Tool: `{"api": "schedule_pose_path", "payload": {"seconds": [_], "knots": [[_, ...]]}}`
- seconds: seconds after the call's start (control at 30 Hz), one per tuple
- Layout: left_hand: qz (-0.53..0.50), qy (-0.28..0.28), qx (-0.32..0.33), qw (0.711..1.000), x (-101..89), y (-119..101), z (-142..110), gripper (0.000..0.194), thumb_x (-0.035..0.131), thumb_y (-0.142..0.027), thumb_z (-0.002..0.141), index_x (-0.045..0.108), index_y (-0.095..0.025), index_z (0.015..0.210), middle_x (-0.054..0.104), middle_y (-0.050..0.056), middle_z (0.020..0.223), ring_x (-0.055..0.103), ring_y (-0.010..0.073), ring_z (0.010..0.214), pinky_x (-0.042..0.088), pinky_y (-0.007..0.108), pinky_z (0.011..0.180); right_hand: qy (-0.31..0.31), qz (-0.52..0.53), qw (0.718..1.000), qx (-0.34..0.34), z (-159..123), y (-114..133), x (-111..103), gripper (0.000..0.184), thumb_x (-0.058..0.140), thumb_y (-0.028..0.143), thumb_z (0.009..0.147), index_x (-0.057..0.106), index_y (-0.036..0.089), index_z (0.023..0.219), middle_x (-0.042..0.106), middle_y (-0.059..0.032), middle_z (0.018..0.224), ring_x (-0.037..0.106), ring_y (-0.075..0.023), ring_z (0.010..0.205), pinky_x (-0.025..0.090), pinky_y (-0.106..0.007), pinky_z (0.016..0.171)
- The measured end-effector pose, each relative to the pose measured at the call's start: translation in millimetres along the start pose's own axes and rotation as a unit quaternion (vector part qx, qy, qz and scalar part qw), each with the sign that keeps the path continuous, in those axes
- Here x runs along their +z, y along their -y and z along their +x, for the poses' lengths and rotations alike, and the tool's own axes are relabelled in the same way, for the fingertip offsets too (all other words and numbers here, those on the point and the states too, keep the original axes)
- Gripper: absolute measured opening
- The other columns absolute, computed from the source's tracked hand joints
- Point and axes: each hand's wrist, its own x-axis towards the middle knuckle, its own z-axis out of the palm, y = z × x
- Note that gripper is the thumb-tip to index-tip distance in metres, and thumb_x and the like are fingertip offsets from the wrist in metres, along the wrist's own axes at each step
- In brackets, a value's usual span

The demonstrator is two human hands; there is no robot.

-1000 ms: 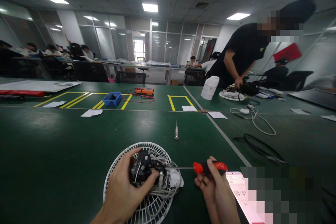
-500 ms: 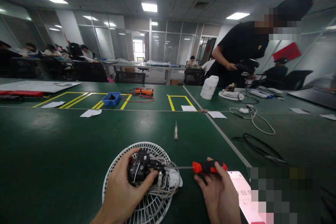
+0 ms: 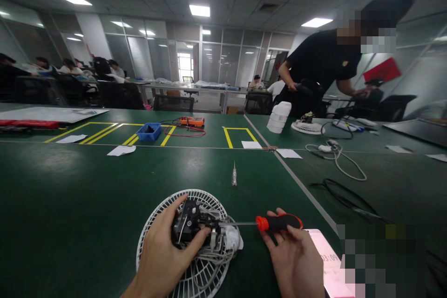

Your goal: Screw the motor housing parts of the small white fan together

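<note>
A black fan motor unit (image 3: 189, 220) sits on a round white fan grille (image 3: 153, 223). My left hand (image 3: 167, 242) is wrapped around the motor unit, thumb at the near side and fingers at the far left. A red and black screwdriver (image 3: 279, 222) lies level, its shaft pointing left into the motor unit's right side. My right hand (image 3: 291, 251) holds its handle between thumb and fingers, palm turned up. Coiled pale cable (image 3: 216, 257) and a white plastic part (image 3: 232, 237) lie beside the motor. The exact spot the screwdriver tip meets is hidden.
A clear-handled small screwdriver (image 3: 234, 177) lies beyond the grille. A lit phone (image 3: 328, 260) is beside my right hand. Farther off are a blue bin (image 3: 149, 132), an orange multimeter (image 3: 191, 121), black cables (image 3: 349, 200) and another fan grille (image 3: 307, 127). A person (image 3: 314, 65) stands across the table.
My right thumb has slid lower on the screwdriver handle and the fingers have shifted slightly. The left hand and motor stay put. Across the table, the person's hands have moved apart.
</note>
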Motion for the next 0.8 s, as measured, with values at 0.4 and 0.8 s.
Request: {"api": "schedule_pose_path", "payload": {"seconds": [0.4, 0.8], "knots": [[0.012, -0.007, 0.022, 1.000, 2.8, 1.3, 0.8, 0.061, 0.071, -0.059, 0.082, 0.053, -0.032, 0.134, 0.070, 0.005, 0.127, 0.069, 0.0292, 0.114, 0.059, 0.057, 0.096, 0.000, -0.002, 1.000, -0.002, 0.6, 1.0, -0.7, 0.041, 0.078, 0.039, 0.065, 0.068, 0.022, 0.101, 0.069, -0.0044, 0.098, 0.065, -0.0260, 0.100, 0.056, -0.036, 0.069], [0.014, -0.015, 0.031, 0.999, 1.6, 0.2, -0.2, 0.059, 0.071, -0.058, 0.083, 0.053, -0.030, 0.132, 0.071, 0.006, 0.124, 0.070, 0.0291, 0.111, 0.061, 0.055, 0.093, -0.015, -0.013, 1.000, 0.018, 3.3, -1.5, -1.2, 0.060, 0.091, 0.036, 0.046, 0.069, 0.021, 0.099, 0.070, -0.0026, 0.101, 0.064, -0.0237, 0.095, 0.058, -0.034, 0.069]]}}
